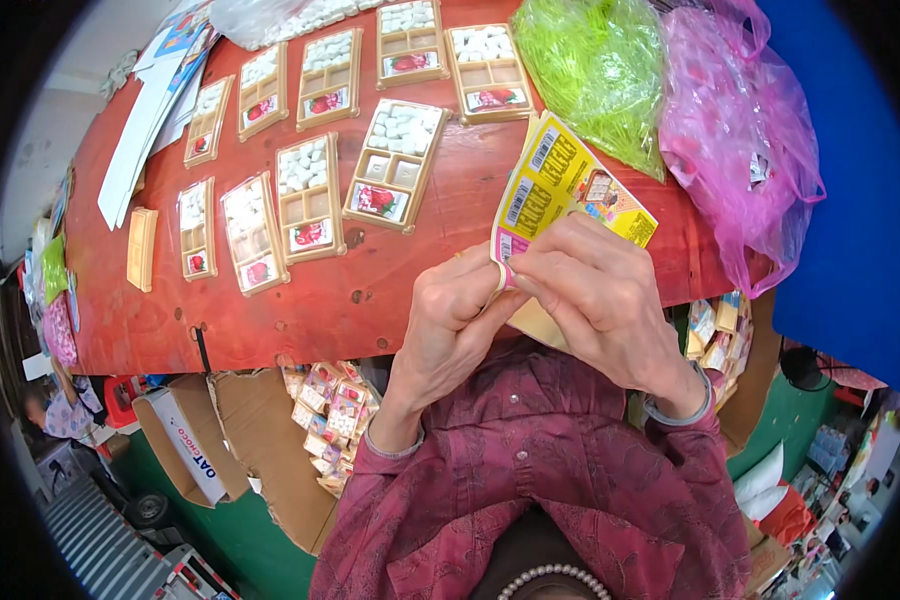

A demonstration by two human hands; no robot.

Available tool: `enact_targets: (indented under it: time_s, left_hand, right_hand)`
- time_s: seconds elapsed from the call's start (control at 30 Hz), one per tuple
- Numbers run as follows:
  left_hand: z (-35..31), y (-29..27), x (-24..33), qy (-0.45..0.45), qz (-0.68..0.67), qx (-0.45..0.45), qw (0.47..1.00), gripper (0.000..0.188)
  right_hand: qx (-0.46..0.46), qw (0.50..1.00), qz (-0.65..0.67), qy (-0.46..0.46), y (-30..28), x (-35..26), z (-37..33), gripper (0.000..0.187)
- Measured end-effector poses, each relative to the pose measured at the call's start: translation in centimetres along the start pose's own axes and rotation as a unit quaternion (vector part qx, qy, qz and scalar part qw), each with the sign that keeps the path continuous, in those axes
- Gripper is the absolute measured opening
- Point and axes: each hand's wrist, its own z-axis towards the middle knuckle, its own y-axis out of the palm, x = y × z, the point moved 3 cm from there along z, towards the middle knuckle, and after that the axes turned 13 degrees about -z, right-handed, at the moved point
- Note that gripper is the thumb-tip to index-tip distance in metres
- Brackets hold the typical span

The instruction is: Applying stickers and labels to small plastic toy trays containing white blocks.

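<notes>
My left hand [452, 312] and my right hand [602, 295] meet just past the table's near edge, both with fingers closed. Between them they pinch the pink lower part of a yellow printed card sheet [542, 165] with barcodes, which bends at the fingertips. More card layers seem to lie under it; how many I cannot tell. Beyond my hands, a shallow tan compartment tray [398, 150] holds small white pieces and a strawberry-picture card. Several like it stand in two rows, such as the far right tray [488, 75].
On the red table [370, 320] lie a bag of bright green strips [600, 70], a pink plastic bag [735, 140], white papers [145, 140] and a tan tray stack [141, 250]. Below stands an open carton [270, 440] with filled packs [335, 415]. Another person [65, 415] is far left.
</notes>
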Motion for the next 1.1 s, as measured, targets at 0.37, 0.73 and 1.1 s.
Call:
enact_targets:
  time_s: [0.37, 0.73, 1.1]
  left_hand:
    - [0.09, 0.11, 0.1, 0.004, 0.018, -0.01, 1.0, 0.014]
    - [0.45, 0.28, -0.29, 0.003, 0.011, 0.01, 1.0, 0.016]
    - [0.82, -0.01, -0.56, 0.0, 0.05, -0.01, 0.999, 0.022]
  right_hand:
    - [-0.01, 0.999, 0.035, 0.015, -0.04, 0.36, 0.12, 0.015]
    - [-0.015, 0.999, 0.004, 0.037, 0.1, 0.44, 0.37, 0.013]
    - [-0.021, 0.999, 0.007, 0.026, -0.13, 0.75, 0.82, 0.013]
